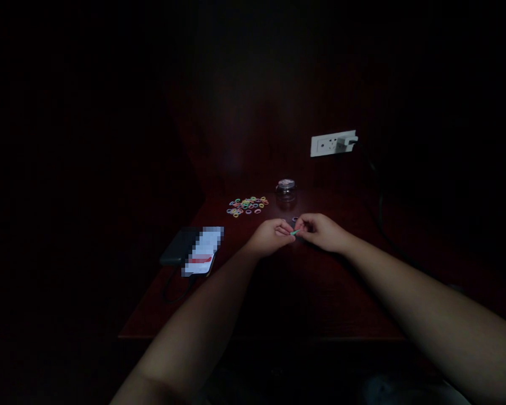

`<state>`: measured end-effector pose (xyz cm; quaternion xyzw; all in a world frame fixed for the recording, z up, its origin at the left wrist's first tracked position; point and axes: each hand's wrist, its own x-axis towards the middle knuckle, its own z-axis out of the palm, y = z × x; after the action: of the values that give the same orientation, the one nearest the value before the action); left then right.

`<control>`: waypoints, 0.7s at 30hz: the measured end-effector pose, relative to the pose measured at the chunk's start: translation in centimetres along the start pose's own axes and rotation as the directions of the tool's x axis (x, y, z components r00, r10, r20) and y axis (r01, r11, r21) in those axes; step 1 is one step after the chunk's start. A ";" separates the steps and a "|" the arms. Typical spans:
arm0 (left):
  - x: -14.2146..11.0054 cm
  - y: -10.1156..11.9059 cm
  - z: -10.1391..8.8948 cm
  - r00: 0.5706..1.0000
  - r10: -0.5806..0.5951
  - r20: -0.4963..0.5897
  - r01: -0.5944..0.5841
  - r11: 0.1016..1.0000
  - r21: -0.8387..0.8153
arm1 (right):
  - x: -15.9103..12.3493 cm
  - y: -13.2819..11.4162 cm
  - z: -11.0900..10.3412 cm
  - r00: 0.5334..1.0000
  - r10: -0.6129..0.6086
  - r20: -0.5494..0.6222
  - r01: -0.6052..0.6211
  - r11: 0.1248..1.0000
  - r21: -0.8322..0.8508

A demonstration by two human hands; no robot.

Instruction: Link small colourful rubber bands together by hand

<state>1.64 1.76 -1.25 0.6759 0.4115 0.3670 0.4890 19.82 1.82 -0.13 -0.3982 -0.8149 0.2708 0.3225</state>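
Head view: in front of the jar, a green band is pinched by the fingertips of the left hand and right hand — and could be flicked away if either pinch is slackened.

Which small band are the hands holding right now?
The green band, pinched between left hand and right hand; the other bands, some also green, lie on the table.
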 end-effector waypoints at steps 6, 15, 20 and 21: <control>-0.1 0.2 -0.1 1.000 0.014 -0.006 -0.014 1.000 0.025 | 0.0 0.2 0.0 1.000 -0.013 0.001 0.013 1.000 0.001; 0.0 0.0 -0.1 0.998 0.052 -0.020 -0.051 0.997 0.065 | 0.0 0.3 0.1 1.000 0.005 0.002 -0.005 0.999 0.034; 0.0 0.0 -0.1 0.996 0.090 -0.016 -0.088 0.991 0.102 | 0.1 0.5 0.2 1.000 0.001 -0.005 -0.001 0.999 0.032; 0.0 -0.1 -0.2 0.995 0.098 -0.016 -0.096 0.990 0.107 | 0.1 0.5 0.2 1.000 0.000 -0.008 0.000 1.000 0.031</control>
<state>1.49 1.85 -1.28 0.7161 0.4023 0.3752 0.4296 19.87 2.10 -0.56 -0.3941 -0.8094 0.2819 0.3317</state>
